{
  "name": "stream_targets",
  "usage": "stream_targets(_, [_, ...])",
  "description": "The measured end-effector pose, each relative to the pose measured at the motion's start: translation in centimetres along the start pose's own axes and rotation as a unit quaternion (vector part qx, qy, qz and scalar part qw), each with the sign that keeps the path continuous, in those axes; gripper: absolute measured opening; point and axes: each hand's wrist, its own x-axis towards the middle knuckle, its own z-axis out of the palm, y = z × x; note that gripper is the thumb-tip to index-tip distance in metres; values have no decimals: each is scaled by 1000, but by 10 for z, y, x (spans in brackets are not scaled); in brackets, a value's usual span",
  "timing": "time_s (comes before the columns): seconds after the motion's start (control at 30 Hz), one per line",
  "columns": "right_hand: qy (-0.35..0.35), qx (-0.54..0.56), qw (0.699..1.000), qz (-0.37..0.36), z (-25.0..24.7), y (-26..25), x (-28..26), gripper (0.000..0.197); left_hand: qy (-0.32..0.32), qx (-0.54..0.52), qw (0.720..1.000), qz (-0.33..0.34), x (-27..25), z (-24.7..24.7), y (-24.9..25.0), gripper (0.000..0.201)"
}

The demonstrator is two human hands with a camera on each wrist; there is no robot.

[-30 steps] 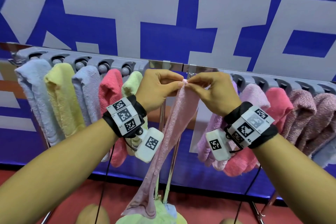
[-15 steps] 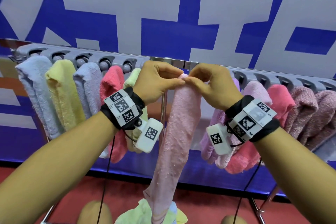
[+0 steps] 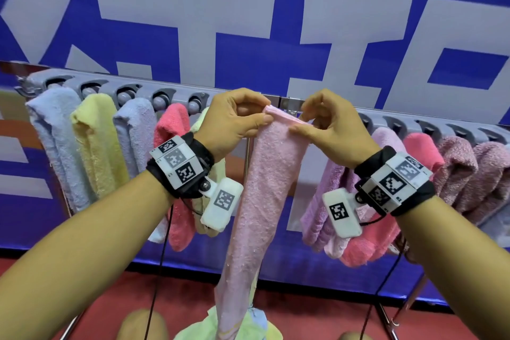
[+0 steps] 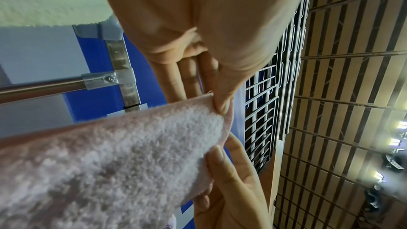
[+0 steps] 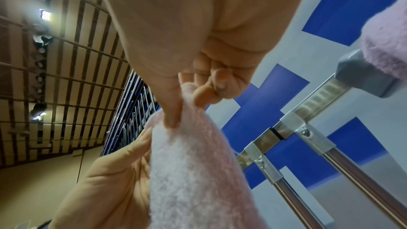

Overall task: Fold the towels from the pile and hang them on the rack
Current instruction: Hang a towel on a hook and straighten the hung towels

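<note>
Both hands [image 3: 281, 121] pinch pink towel's [image 3: 265, 188] top edge before rack [image 3: 176, 90]

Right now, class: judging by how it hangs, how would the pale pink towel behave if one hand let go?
Probably floppy: the pale pink towel hangs limp from both hands' pinches. Likely light, since fingertips alone hold it. Its looped pile suggests little slipping.

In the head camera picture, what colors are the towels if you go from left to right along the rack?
Light blue towel → yellow towel → lavender-blue towel → hot pink towel → pale pink towel pinched by left hand and right hand → lilac towel → coral pink towel → dusty mauve towels.
</note>
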Motion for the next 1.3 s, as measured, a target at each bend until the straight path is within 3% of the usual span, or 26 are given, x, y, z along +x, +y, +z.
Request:
stream_targets(0.07, [-8,29,999,15,-3,-3,0,35,-1,-3,1000,-2,0,-1,2,22])
stream_targets(0.2, [0,24,1000,10,-8,-10,2,18,18,18,1000,9,2,-4,4,21])
stream_targets(0.33, [0,-14,1000,5,-12,-13,6,15,24,14,1000,1,1,-1,6,20])
stream_targets(0.53, [-54,-78,994,-49,-1,-31,15,35,6,-5,1000,3,3,16,12,19])
stream_targets(0.7, [-31,-28,999,-32,0,-32,21,22,1,-34,999,-15,2,15,11,15])
stream_targets(0.83, [-8,-48,997,-53,3,-33,21,13,-16,-72,996,-53,-3,17,-3,28])
stream_targets(1.03, [94,-63,992,-63,-17,-42,28,9,-163,-11,969,-187,-31,25,-47,36])
stream_targets(1.1, [112,-99,987,-56,-31,-38,28,10,-180,14,963,-198,-38,21,-58,41])
stream_targets(1.2, [145,-170,974,-23,-50,-16,22,13,-150,42,968,-196,-41,10,-61,41])
stream_targets(1.3, [135,-229,963,41,-65,11,8,17,-113,26,977,-180,-36,-5,-55,66])
